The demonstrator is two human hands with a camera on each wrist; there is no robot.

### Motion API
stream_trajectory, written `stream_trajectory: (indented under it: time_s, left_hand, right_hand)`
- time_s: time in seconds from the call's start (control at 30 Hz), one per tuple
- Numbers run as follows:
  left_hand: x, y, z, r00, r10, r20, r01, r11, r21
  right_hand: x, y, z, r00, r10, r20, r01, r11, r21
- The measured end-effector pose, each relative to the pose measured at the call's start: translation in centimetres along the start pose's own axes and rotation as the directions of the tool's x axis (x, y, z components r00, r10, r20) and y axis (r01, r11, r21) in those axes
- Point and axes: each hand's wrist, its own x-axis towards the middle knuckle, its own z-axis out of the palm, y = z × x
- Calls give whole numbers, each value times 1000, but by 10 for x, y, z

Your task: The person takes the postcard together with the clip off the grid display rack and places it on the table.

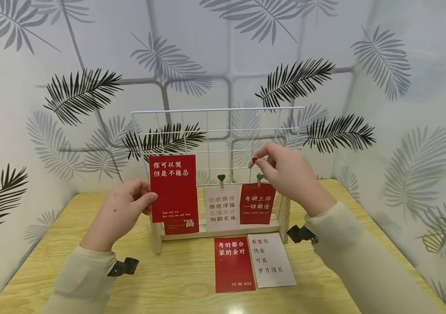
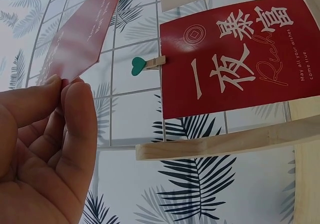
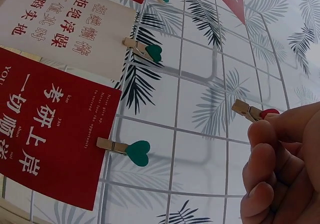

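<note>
My left hand [image 1: 122, 205] pinches a red card [image 1: 173, 187] by its left edge, upright in front of the white wire grid [image 1: 219, 152]. In the right hand [image 1: 286, 172], thumb and finger pinch a small wooden clothespin [image 3: 246, 110] with a red heart, up near the grid's right part. Three cards hang lower on the grid from clothespins with green hearts: a red card [image 2: 235, 59] at left, partly behind the held card in the head view, a white card [image 1: 221, 208] in the middle and another red card [image 1: 257, 205] at right. One green-heart clothespin [image 3: 125, 150] grips that right card's top edge.
A red card [image 1: 234, 266] and a white card [image 1: 272, 261] lie side by side on the yellow wood-grain table [image 1: 168, 279], in front of the grid. The grid stands in a wooden base [image 1: 215, 233]. Leaf-patterned cloth [image 1: 403, 109] surrounds the table.
</note>
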Motion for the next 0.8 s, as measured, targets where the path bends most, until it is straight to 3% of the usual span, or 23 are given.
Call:
stream_trajectory:
  time_s: [0.8]
  left_hand:
    - [-10, -8, 7, 999, -31, 12, 32, 998, -57]
  right_hand:
    - [-23, 26, 1, 999, 47, 5, -47, 998, 50]
